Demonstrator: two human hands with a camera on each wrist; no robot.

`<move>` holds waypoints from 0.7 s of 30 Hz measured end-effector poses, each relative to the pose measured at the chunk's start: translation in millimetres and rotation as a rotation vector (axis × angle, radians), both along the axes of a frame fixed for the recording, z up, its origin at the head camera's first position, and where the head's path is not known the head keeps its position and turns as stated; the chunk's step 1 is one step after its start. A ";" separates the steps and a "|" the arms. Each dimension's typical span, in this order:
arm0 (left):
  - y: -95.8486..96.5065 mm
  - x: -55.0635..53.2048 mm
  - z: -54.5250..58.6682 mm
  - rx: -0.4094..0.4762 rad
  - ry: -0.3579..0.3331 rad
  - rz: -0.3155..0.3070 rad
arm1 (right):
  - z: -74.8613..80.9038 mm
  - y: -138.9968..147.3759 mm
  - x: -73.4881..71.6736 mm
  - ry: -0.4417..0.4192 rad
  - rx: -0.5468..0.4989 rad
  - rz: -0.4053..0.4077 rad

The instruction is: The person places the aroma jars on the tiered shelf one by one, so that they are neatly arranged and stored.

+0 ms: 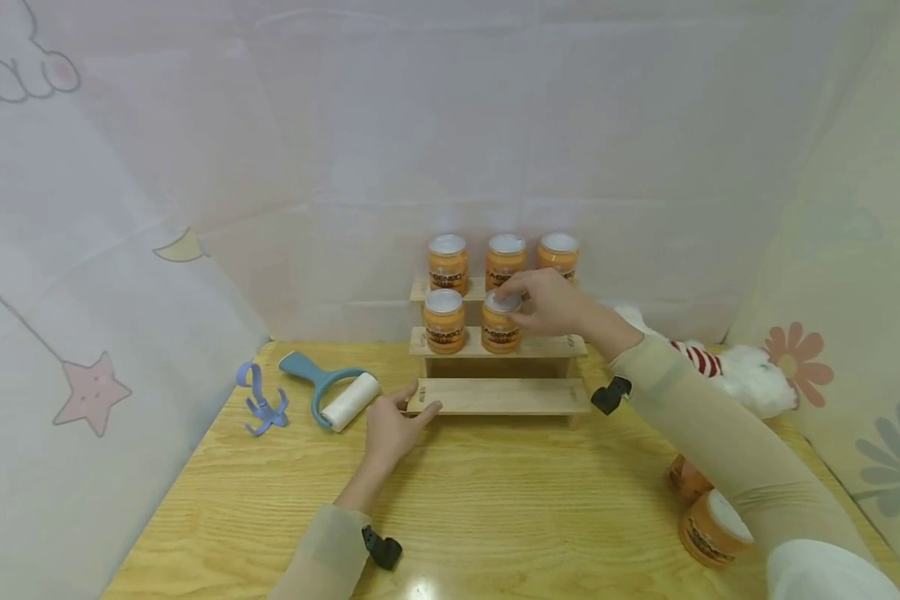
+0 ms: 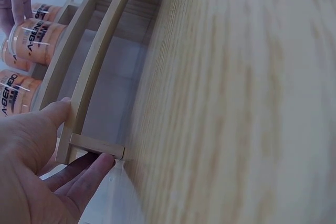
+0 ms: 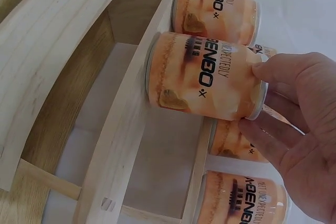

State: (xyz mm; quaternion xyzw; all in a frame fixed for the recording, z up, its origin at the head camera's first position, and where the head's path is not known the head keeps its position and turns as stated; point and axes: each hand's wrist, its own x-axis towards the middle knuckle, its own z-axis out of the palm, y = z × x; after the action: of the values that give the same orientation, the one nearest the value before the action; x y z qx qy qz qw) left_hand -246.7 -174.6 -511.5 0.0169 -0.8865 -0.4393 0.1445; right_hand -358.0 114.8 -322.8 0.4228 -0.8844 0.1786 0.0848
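Note:
A three-step wooden rack (image 1: 498, 397) stands against the back wall. My left hand (image 1: 392, 427) grips the left end of its lowest step; in the left wrist view the thumb lies at the board's edge and the fingers are round the end support. With my right hand (image 1: 551, 304) I pinch the lid end of an orange can (image 3: 197, 77) on the middle step. Left of it on the same step is another orange can (image 1: 444, 323). On the top step are three more, including a left can (image 1: 447, 265) and a right can (image 1: 558, 254), partly behind my hand.
Left of the rack lie a blue-handled lint roller (image 1: 348, 402) and a purple hook-like stand (image 1: 266, 408). On the right, a white plush toy (image 1: 753, 379) lies behind my right sleeve, and an orange can (image 1: 712, 529) stands near another (image 1: 687, 479) partly hidden by the sleeve.

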 end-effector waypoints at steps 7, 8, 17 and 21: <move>-2.0 -0.8 -0.7 -0.014 -0.010 0.006 | 10.2 12.0 5.0 -0.016 -0.047 0.005; -2.1 -1.4 -0.7 -0.014 -0.008 0.006 | 13.6 15.3 6.1 -0.016 -0.067 0.015; -3.7 -5.5 -2.6 -0.024 -0.017 0.011 | 30.4 50.6 14.0 -0.028 -0.115 0.054; -4.8 -6.5 -5.1 -0.030 -0.029 0.017 | 27.9 66.2 18.6 -0.021 -0.096 0.016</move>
State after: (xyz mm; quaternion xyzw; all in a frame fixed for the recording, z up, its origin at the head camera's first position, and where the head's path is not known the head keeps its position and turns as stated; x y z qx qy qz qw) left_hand -253.2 -179.4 -516.6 0.0288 -0.8948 -0.4246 0.1354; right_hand -339.4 181.0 -294.9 0.4233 -0.8723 0.2259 0.0940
